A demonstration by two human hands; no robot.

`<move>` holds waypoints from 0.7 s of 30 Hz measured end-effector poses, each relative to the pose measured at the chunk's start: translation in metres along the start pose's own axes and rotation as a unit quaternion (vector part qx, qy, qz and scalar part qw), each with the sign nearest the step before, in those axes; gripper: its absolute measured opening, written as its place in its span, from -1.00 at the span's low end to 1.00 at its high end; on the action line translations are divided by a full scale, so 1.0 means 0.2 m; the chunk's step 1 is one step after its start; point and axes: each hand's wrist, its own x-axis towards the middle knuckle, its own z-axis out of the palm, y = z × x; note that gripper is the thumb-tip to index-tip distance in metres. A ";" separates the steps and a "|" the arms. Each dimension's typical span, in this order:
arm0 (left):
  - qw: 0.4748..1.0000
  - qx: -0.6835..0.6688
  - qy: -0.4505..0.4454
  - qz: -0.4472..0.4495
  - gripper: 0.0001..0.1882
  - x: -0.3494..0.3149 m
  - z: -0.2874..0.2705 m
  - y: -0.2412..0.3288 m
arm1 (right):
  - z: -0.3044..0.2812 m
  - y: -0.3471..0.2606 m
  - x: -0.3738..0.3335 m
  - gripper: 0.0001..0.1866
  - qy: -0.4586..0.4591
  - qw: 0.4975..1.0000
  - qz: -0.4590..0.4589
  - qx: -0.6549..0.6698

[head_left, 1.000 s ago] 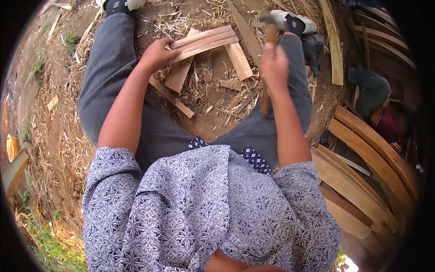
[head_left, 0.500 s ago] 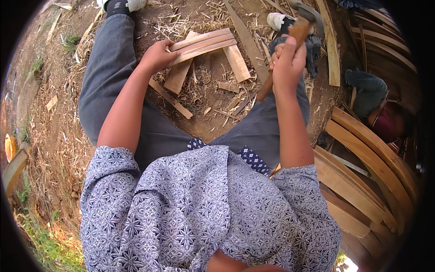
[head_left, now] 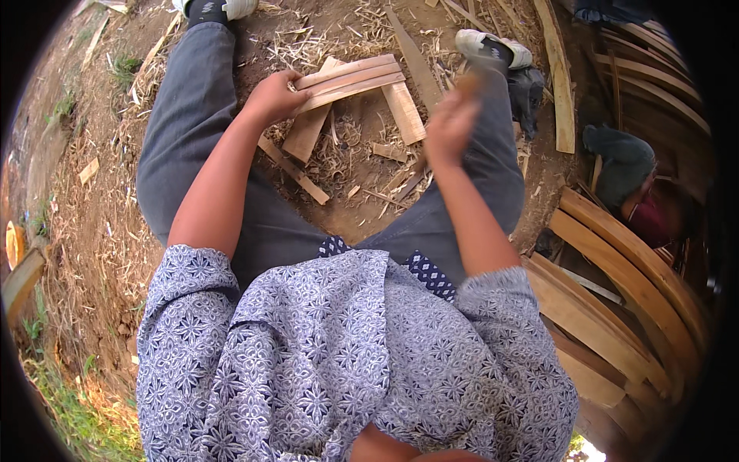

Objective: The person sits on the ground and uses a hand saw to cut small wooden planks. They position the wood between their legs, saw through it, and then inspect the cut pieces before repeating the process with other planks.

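My left hand [head_left: 274,100] is closed around the left end of a short, slightly curved wooden piece [head_left: 354,79] with lines along its length, like strips laid side by side. Under it, slanting down to the ground, are a left board [head_left: 308,132] and a right board [head_left: 404,113]. To the right of that piece, my right hand [head_left: 451,129] is wrapped round the wooden handle of an adze [head_left: 476,77]. Motion smears both that hand and the tool's head, so its blade cannot be made out.
Shavings and offcuts [head_left: 304,175] litter the dirt between my legs. Long planks [head_left: 556,77] lie beyond my right foot. Curved timbers [head_left: 608,254] are stacked at the right, near another person [head_left: 654,208]. Grass grows at the lower left.
My right hand has swung the adze down and left, from upright by my right foot toward the wooden piece. My left hand keeps its hold, almost unmoved.
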 end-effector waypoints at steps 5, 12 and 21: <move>0.999 0.037 0.021 0.008 -0.58 -0.02 0.00 0.04 | -0.04 0.06 0.08 -0.54 -0.208 0.975 0.079 -0.013; 0.999 0.028 0.012 -0.019 -0.55 -0.06 -0.02 0.06 | -0.08 -0.09 -0.12 -0.63 -0.017 0.992 -0.055 0.108; 0.998 0.056 0.025 -0.004 -0.45 -0.05 -0.02 0.04 | -0.08 -0.20 -0.07 -0.55 -0.092 0.986 0.004 0.140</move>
